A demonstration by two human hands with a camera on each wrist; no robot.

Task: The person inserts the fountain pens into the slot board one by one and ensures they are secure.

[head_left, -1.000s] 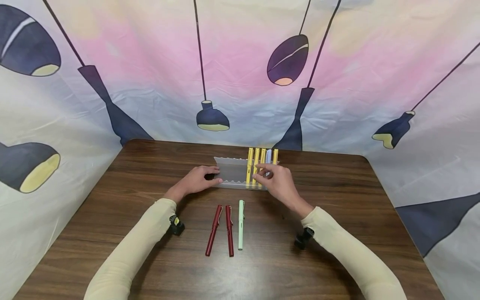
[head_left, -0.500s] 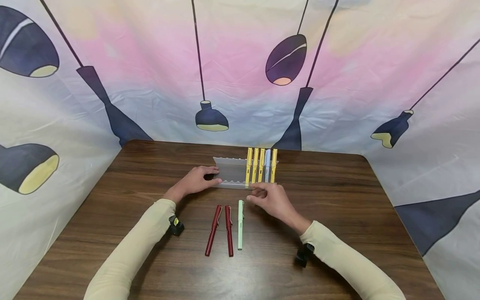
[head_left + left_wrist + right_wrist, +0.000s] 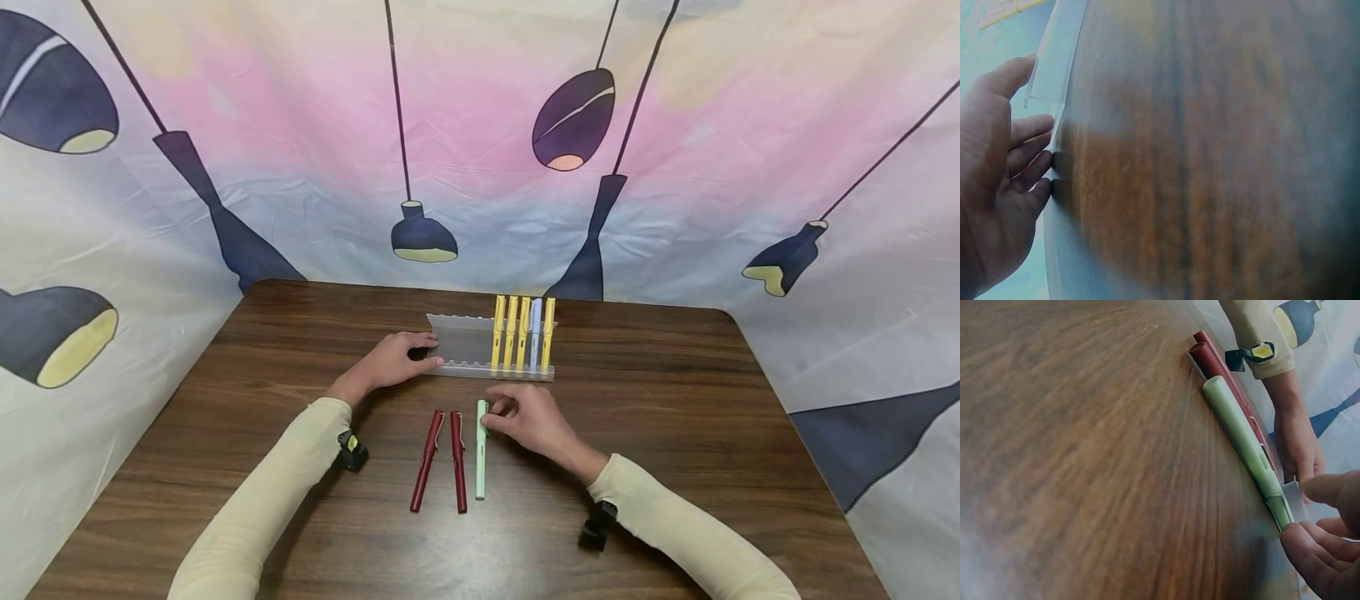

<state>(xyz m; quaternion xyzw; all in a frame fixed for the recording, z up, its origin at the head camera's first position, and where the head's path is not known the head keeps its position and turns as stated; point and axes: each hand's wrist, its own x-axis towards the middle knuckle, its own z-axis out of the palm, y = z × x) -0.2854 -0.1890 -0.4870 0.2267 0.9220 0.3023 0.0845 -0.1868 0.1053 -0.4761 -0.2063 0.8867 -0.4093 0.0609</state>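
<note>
In the head view a mint-green pen (image 3: 481, 454) lies on the table, its capped end pointing away from me. My right hand (image 3: 531, 421) is at that cap, thumb and fingertips beside it and spread apart. From the right wrist the green pen (image 3: 1241, 434) shows its cap end near the fingertips. Two dark red pens (image 3: 458, 467) lie to its left. My left hand (image 3: 393, 360) rests against the left end of a clear pen rack (image 3: 465, 343), thumb and fingers touching it. In the rack's right part stand several yellow pens (image 3: 497, 337) and a light blue pen (image 3: 535, 333).
The dark wooden table (image 3: 675, 433) reaches back to a fabric backdrop (image 3: 315, 150) printed with lamps. The rack's left part shows bare notches. A small black camera (image 3: 597, 527) is worn on each wrist.
My right hand has left the pens in the rack and come down toward me and slightly left, to the green pen's cap. The left hand keeps its place at the rack.
</note>
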